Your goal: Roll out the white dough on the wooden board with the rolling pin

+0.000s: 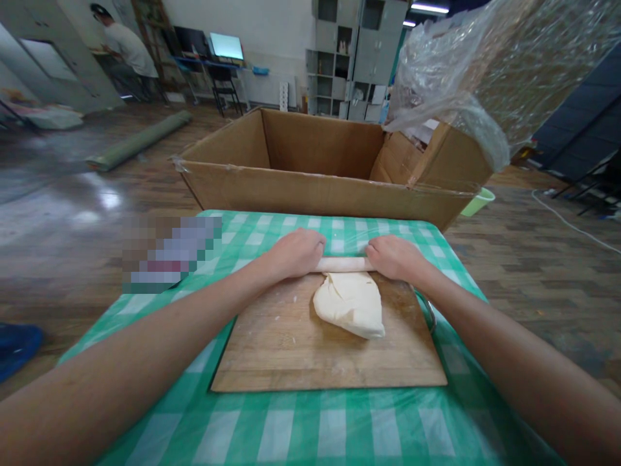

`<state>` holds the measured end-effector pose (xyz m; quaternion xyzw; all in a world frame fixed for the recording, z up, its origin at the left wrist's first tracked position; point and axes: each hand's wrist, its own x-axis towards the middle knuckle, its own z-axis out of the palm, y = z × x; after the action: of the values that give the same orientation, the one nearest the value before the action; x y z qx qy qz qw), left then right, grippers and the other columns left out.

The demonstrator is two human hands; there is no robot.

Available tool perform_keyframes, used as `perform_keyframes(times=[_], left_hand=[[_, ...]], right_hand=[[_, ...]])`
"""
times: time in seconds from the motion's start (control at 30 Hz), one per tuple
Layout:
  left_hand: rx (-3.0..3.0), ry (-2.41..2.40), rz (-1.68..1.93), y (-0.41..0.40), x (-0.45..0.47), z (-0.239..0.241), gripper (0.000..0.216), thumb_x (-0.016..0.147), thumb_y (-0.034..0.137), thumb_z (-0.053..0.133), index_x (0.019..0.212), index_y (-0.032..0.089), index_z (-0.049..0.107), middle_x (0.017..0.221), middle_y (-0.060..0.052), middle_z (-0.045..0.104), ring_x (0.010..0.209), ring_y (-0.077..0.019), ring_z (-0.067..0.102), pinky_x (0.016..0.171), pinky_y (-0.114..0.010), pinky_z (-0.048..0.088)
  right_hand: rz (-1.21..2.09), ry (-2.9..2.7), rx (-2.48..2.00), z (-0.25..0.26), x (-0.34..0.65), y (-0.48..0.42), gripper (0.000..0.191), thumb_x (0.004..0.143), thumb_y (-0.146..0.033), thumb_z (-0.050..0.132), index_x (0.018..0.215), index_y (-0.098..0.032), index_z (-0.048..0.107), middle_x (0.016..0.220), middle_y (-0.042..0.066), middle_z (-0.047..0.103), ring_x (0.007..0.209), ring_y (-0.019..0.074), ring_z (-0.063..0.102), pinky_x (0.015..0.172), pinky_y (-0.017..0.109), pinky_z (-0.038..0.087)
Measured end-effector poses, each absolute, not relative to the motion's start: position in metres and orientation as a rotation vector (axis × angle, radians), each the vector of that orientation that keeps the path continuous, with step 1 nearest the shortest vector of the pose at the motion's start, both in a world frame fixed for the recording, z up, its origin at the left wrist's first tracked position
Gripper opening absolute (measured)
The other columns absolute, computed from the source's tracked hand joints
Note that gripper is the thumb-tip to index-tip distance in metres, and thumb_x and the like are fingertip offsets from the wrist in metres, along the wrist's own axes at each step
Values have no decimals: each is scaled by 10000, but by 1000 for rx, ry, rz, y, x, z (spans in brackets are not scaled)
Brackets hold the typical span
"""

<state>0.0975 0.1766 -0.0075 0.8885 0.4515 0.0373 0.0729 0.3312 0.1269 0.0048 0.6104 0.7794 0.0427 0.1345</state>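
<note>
Forearms (130, 356) lead to left grip (299, 253) and right grip (392, 256), holding a rolling pin (344, 265) before an open cardboard box (301, 190).

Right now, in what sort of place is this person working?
Probably a workroom, part office and part storage, rather than a kitchen, despite the dough: beyond the table are an open cardboard box, a lit computer monitor and a grey storage cabinet.
</note>
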Motion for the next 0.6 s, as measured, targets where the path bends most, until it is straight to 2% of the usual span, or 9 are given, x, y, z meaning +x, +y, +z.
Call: perform_keyframes(times=[0.2,0.47,0.6], left_hand=[[2748,1364,92,172,97,-8,387,992,225,325,848,202,684,923,-80,731,865,-236,653,754,-341,436],[2811,1366,349,143,91,-13,319,1036,228,307,1053,182,622,1044,-105,675,971,-260,611,891,-394,469],[2888,1415,455,127,89,-12,264,1027,212,359,1077,159,613,1104,-138,652,1044,-293,588,966,-441,459]], right_hand=[[158,2303,1781,2,331,121,440,1061,-279,322,1039,-152,743,1143,173,759,1033,296,703,811,352,462],[354,2374,1890,-6,326,87,423,1095,-275,292,1104,-154,698,1137,154,722,1087,305,637,912,395,428],[467,2511,1716,-7,325,75,464,1106,-235,247,1092,-165,706,1166,151,707,1106,307,601,965,427,405]])
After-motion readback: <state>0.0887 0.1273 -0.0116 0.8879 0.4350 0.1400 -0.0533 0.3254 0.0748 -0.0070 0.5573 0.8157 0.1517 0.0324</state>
